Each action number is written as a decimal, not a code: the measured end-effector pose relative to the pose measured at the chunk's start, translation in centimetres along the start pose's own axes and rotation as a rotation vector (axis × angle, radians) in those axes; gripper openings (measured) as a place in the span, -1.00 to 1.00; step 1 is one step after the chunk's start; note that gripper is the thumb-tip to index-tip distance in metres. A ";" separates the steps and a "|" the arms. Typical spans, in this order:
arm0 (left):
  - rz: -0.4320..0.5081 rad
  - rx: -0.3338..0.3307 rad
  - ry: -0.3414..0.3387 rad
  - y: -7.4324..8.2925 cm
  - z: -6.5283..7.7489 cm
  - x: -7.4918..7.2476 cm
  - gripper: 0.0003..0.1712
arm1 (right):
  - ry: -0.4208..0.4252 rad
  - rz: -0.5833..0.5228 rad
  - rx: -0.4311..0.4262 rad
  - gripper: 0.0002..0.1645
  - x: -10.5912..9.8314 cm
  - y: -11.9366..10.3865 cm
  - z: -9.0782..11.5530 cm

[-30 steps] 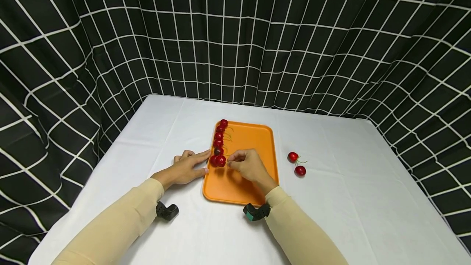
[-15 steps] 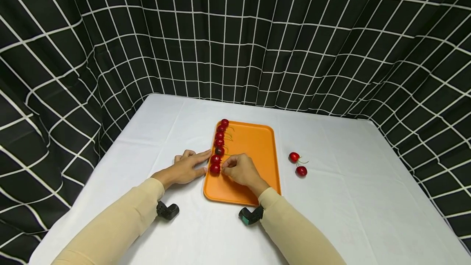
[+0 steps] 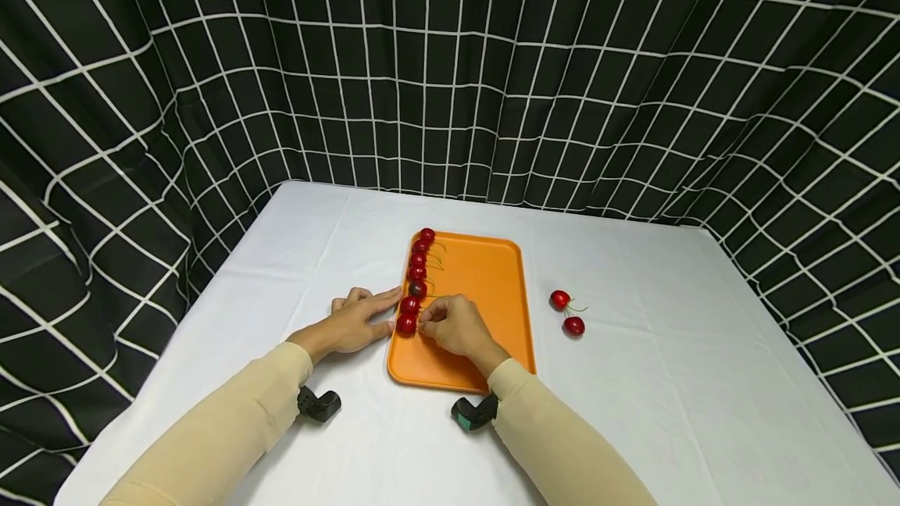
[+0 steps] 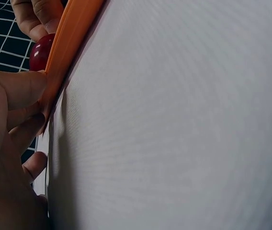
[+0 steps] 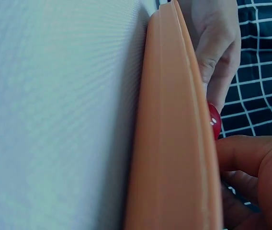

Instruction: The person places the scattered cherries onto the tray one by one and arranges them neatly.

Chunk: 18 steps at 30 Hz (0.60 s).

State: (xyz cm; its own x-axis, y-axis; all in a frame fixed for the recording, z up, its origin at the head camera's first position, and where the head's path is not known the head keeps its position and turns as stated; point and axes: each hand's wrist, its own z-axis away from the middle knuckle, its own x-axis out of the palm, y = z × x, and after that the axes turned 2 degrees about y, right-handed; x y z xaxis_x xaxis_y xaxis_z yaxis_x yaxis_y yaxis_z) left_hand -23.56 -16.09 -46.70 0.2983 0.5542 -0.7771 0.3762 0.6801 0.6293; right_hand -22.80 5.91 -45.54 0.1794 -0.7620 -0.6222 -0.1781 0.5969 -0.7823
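An orange tray (image 3: 488, 279) lies on the white cloth, with several red cherries (image 3: 418, 272) lined up along its left side, stems pointing right. The nearest cherry (image 3: 405, 325) of the line sits on the tray, and my right hand (image 3: 457, 326) pinches at its stem with thumb and forefinger. That stem is mostly hidden by the fingertips. My left hand (image 3: 353, 323) lies flat on the cloth, its extended fingers and thumb touching the tray's left rim. In the left wrist view the red cherry (image 4: 40, 53) shows just behind the orange rim (image 4: 73, 38).
Two cherries, one (image 3: 559, 300) behind the other (image 3: 573, 326), lie on the cloth to the right of the tray, stems crossing. A black curtain (image 3: 450, 84) with a white grid encloses the table's back and sides.
My right hand has brought the cherry toward me and left, from over the row down to its near end. The left hand stays at the rim.
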 end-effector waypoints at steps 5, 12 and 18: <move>0.004 0.001 0.001 -0.1 0.0 0.1 -0.31 | 0.007 0.018 -0.005 -0.88 0.0 0.1 0.1; -0.005 -0.006 -0.001 -0.1 0.0 0.1 -0.31 | 0.000 -0.038 -0.009 -0.94 -1.0 0.4 0.5; -0.010 -0.007 -0.006 -0.2 0.0 0.1 -0.31 | 0.112 -0.175 -0.020 -0.94 -4.5 1.1 1.2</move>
State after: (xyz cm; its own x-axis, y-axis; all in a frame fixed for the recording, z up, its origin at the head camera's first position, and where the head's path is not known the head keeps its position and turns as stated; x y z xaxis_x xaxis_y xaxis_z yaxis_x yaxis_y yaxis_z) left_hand -23.59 -16.12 -46.90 0.2995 0.5448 -0.7833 0.3732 0.6886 0.6217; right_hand -22.68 10.26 -43.65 0.1011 -0.8776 -0.4686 -0.1731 0.4483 -0.8770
